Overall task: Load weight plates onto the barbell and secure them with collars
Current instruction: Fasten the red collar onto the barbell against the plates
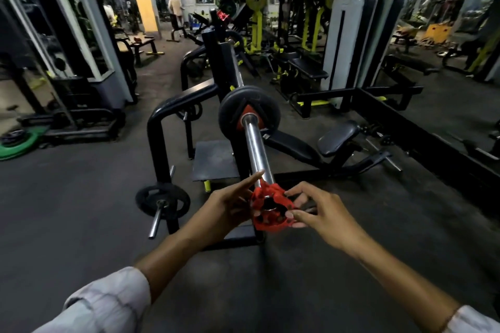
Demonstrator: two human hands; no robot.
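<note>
Barbell [253,140] lies on the black rack [162,127], its shiny sleeve running toward the camera, with one black weight plate [230,116] already pushed well up the sleeve. Another plate [162,199] sits on a storage peg low on the rack. Both hands meet at the near tip of the sleeve, where a red collar [270,208] has been started onto the bar's end. The left hand [230,208] grips the collar's left side with its index finger stretched out along the sleeve; the right hand [322,211] pinches the collar's right side between thumb and fingertips. Plate loading on this side looks done, and securing is the step in hand. The next move, as I judge it, calls for sliding the collar along the sleeve until it touches the plate, then clamping it.
</note>
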